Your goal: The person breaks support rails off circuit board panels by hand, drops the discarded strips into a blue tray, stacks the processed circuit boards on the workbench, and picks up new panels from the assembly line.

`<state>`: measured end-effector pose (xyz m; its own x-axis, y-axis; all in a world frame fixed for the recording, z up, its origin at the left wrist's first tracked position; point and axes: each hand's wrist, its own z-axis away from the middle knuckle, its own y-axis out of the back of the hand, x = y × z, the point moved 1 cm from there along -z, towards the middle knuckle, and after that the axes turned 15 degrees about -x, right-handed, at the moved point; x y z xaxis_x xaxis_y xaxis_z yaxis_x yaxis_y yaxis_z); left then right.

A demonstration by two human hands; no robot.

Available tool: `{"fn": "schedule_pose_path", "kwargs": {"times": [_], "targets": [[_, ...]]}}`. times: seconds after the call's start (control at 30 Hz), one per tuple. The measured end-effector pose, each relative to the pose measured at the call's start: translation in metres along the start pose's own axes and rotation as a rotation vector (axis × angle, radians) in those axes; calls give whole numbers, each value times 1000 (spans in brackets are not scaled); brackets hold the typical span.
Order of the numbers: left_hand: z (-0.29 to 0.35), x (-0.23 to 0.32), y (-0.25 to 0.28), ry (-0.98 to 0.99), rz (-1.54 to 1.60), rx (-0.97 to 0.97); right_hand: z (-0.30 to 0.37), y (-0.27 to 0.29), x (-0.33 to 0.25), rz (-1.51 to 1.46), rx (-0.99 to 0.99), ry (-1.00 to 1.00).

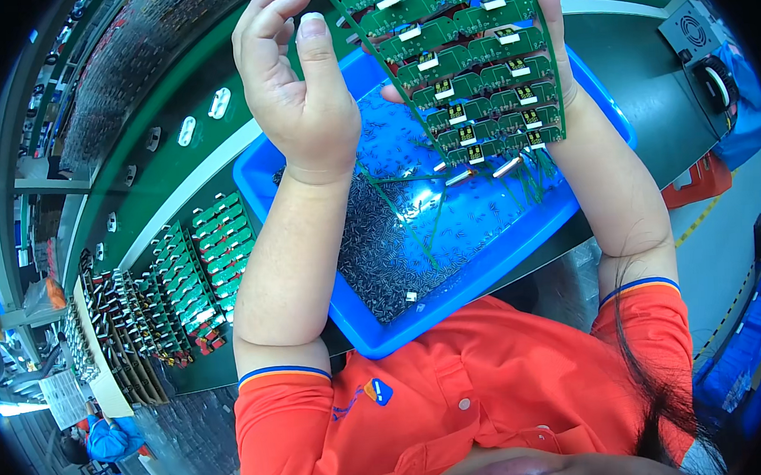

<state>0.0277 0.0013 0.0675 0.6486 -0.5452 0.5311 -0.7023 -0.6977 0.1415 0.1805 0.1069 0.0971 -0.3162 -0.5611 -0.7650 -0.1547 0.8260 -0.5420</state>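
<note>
My right hand holds a green circuit board panel up over a blue plastic tray. The panel carries rows of small boards with white connectors and black parts. Its right edge rests by my thumb, and most of the fingers are hidden behind it. Left of the panel my left hand is raised, thumb and fingers apart, with nothing in it. Inside the tray lie a heap of small dark pin-like parts, thin green strips and a small white piece.
Several green board panels stand in rows on the green bench to the left. White oval pieces lie on the bench beyond. At the right are a grey box with a fan and a red container. Another person in blue is far left.
</note>
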Motion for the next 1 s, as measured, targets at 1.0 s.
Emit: {"fn": "schedule_pose_path", "kwargs": {"times": [1.0], "targets": [[6, -21, 8, 28, 22, 0, 15, 20, 10, -91, -82, -89]]}}
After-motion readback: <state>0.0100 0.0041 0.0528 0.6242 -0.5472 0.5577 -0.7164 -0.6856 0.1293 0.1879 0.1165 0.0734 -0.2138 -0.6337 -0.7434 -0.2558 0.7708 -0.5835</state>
